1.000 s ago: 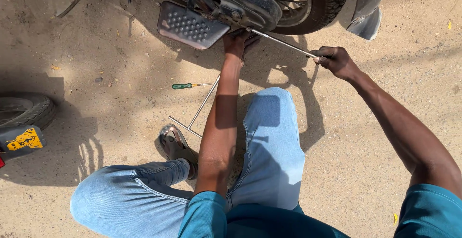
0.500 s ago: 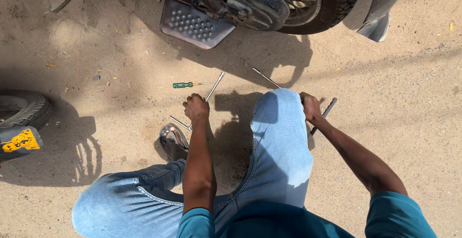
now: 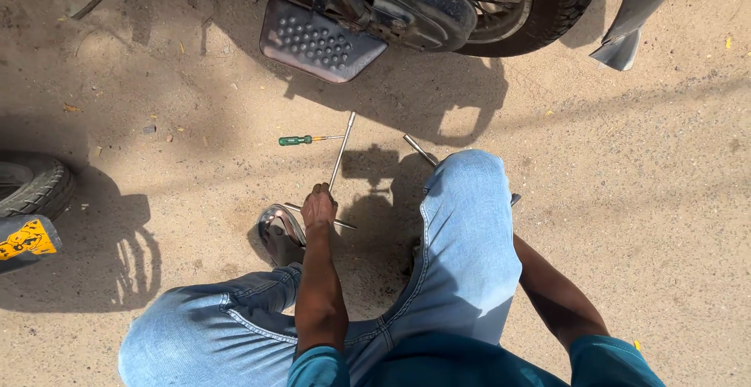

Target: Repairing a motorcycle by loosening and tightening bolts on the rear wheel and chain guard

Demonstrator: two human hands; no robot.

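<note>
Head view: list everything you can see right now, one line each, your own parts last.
T-handle wrench: one, silver, on the sand, left hand on its crossbar.
Screwdriver: one, green handle, beside the wrench shaft.
Metal rod: one, silver, partly hidden behind the raised knee.
Motorcycle rear wheel: one, black, top edge.
Perforated metal guard: one, grey, under the motorcycle.
Loose tyre: one, black, far left.
Yellow and black object: one, below the tyre; kind unclear.
Sandal: one, grey, on the foot.
Jeans: light blue.
Left hand: gripping the wrench.
Right hand: hidden behind the knee.
</note>
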